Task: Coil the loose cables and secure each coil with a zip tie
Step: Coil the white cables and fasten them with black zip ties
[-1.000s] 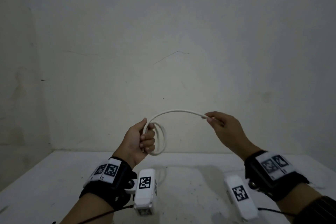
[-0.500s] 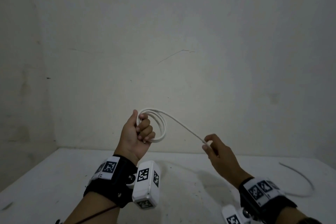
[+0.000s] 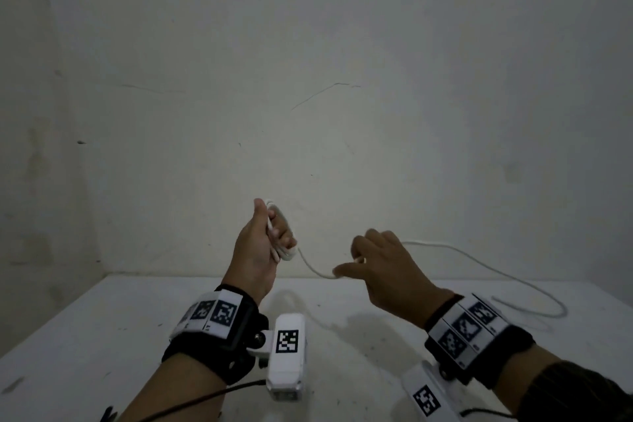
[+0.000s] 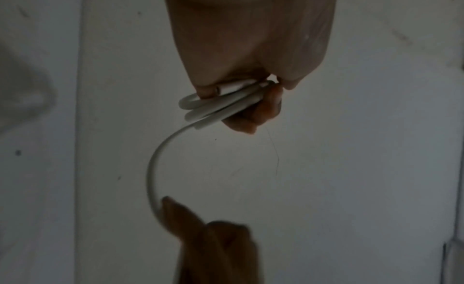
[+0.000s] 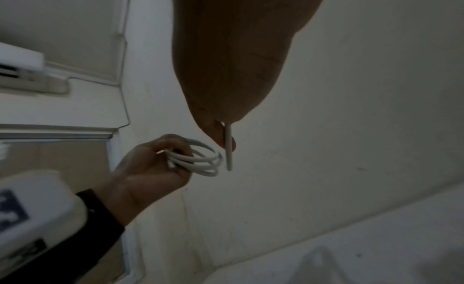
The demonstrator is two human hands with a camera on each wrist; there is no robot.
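Observation:
A white cable is partly wound into a small coil (image 3: 281, 243) of several loops. My left hand (image 3: 263, 243) grips that coil (image 4: 220, 102), held up above the white table (image 3: 102, 336); the coil (image 5: 198, 159) also shows in the right wrist view. From the coil a short slack strand (image 3: 313, 267) dips down to my right hand (image 3: 363, 264), which pinches the cable (image 5: 229, 147) between thumb and fingers. Beyond the right hand the loose cable tail (image 3: 479, 267) arcs right and down onto the table. No zip tie shows.
A bare pale wall (image 3: 308, 79) stands close behind the table. The loose tail loops on the table at the right (image 3: 534, 310). Both wrists carry camera units with black-and-white markers (image 3: 287, 341).
My right hand slid along the cable and came up close to the left hand, so the strand between them now sags short. The left hand turned, showing the coil edge-on. More tail has lifted.

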